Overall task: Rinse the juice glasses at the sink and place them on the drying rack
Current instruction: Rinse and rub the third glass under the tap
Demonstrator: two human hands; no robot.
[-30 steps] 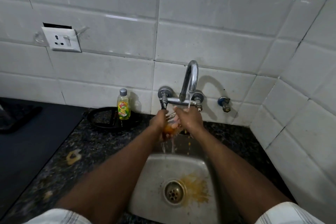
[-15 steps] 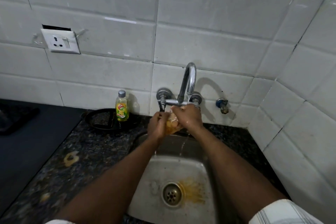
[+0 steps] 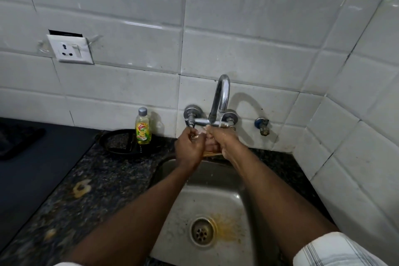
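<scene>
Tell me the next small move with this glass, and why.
Probably tip the glass and pour it out into the sink: the left hand and right hand both hold it under the running tap, and orange residue shows at its base.

The glass [image 3: 206,145] is mostly hidden between the left hand [image 3: 188,149] and the right hand [image 3: 225,143], which wrap it. Only a pale sliver shows, with rim and base unclear. The hands cover part of the tap [image 3: 220,97]. The right forearm hides the right wall of the sink [image 3: 207,196]. The bottom edge cuts off its near rim and the right sleeve [image 3: 334,250]. A dark thing [image 3: 19,142] on the table [image 3: 103,183] is cut off at the left.
</scene>
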